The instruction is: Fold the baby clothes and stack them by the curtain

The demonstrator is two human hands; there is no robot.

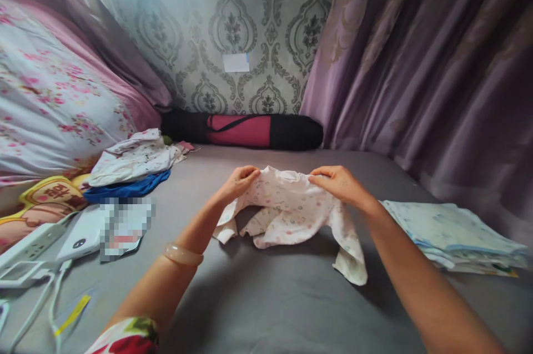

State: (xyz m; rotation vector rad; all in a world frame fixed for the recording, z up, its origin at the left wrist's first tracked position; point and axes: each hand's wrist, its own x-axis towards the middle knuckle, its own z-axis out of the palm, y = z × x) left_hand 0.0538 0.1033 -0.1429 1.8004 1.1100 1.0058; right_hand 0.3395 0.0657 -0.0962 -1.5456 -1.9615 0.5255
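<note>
A small white garment [291, 210] with a faint coloured print hangs between my hands over the grey sheet [250, 309]. My left hand [241, 179] pinches its upper edge at the left shoulder, beside the neckline. At the right shoulder, my right hand [333, 181] grips the same edge between thumb and fingers. Both sleeves droop, the right one lower, and the garment's lower edge sags in folds between them.
Folded light-blue cloths [453, 232] lie at the right. Left are a pile of clothes [133, 157], a blue cloth [129, 186], a power strip [33, 246], a white device [85, 232] and cables. A black and magenta roll bag [239, 131] lies along the wall.
</note>
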